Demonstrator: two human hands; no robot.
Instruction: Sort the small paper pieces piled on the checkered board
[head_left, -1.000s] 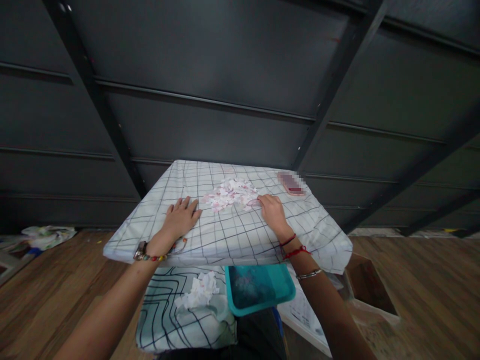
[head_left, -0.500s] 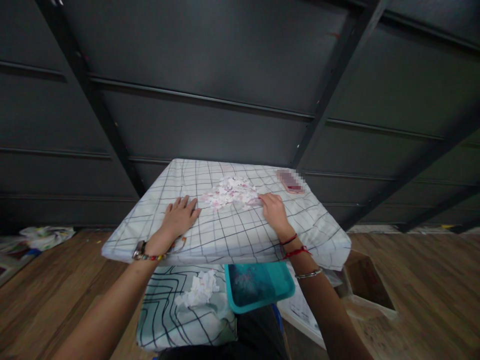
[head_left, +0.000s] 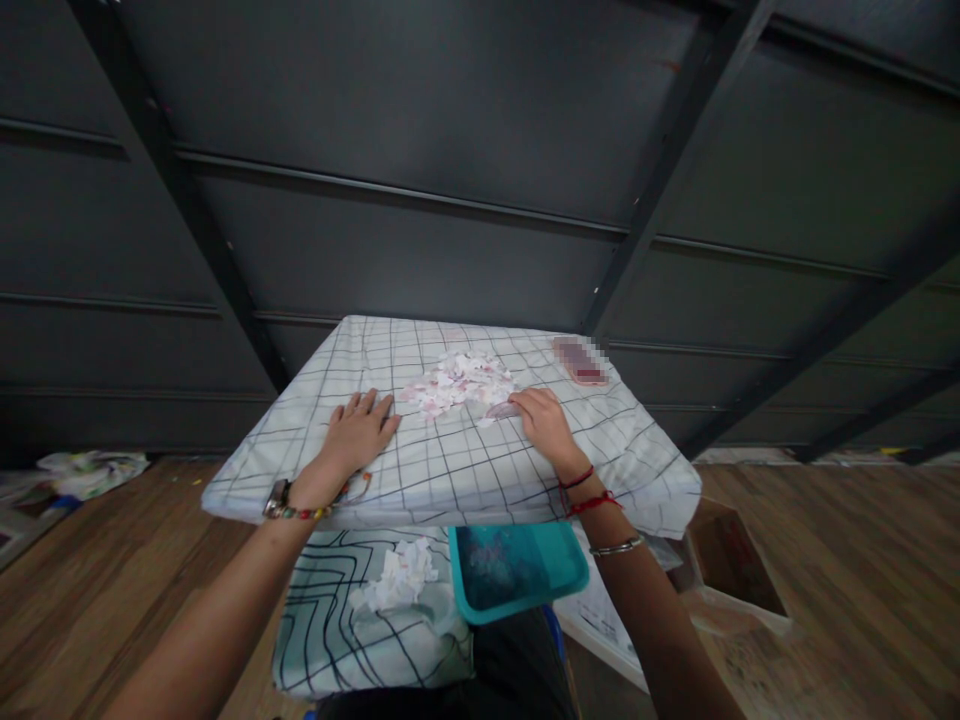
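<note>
A loose heap of white and pinkish paper scraps point(head_left: 463, 378) lies on the checked cloth point(head_left: 420, 470) that covers the table. My left hand point(head_left: 358, 430) rests flat on this cloth, left of the heap, fingers spread and holding nothing. At the heap's right edge, my right hand point(head_left: 546, 425) has its fingers pinched together on a pale pink scrap point(head_left: 502, 410). The scrap's far end touches the pile; its exact shape is too small to make out.
Below the table's front edge are a teal tray point(head_left: 566, 575) and a second pile of paper scraps point(head_left: 405, 575) on patterned fabric. A pink-edged phone-shaped thing point(head_left: 581, 362), blurred out, lies back right. An open cardboard box point(head_left: 735, 560) stands on the floor. Dark panels point(head_left: 420, 260) rise behind.
My right hand has shifted slightly left along the heap's edge, and a pale pink scrap now shows at its fingertips. My left hand stays in place.
</note>
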